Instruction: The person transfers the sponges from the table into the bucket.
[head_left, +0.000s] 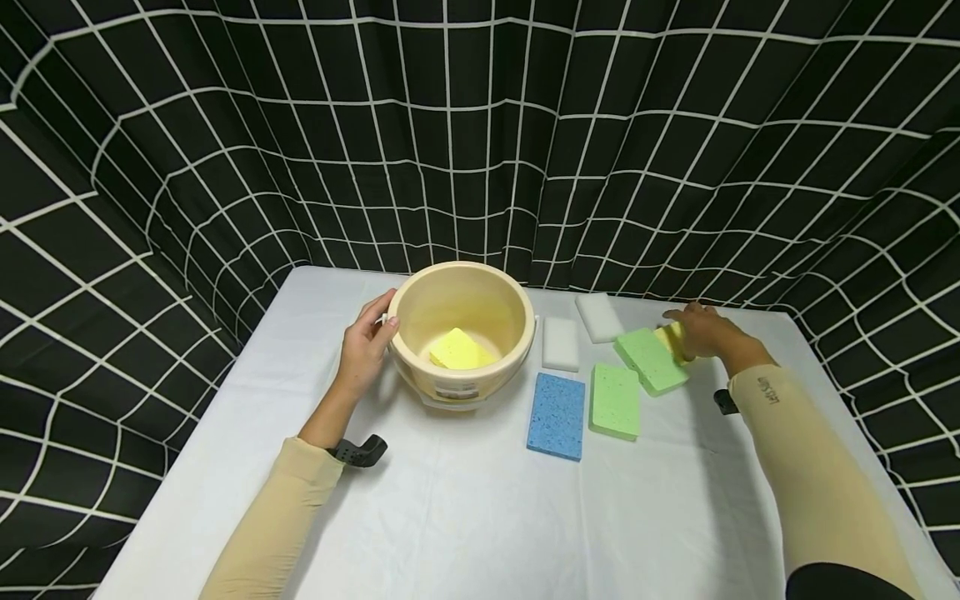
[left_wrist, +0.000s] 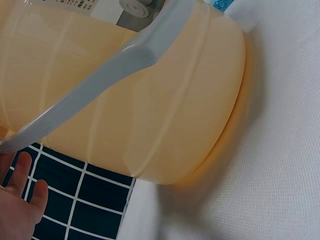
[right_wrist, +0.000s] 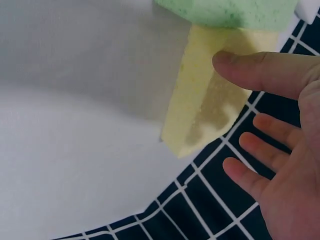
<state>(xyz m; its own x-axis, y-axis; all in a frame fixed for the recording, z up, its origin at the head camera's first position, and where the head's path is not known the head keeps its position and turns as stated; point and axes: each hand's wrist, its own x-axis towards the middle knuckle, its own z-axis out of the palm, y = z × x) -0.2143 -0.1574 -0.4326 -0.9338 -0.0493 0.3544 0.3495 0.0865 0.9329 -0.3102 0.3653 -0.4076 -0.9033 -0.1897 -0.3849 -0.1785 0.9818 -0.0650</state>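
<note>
Lettering (head_left: 769, 390) is marking the right sleeve (head_left: 817, 475) (label (head_left: 456, 391) too small to read); right hand (head_left: 707, 330), fingers loosely spread, is touching a yellow sponge (right_wrist: 192, 100) near the worktop (head_left: 487, 517)'s far edge; left hand (head_left: 364, 340), fingers relaxed, is touching the bucket (head_left: 459, 296).

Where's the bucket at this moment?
In the head view, the bucket stands on the table near the picture's middle, left of the blue sponge, with the left hand at its left side.
</note>
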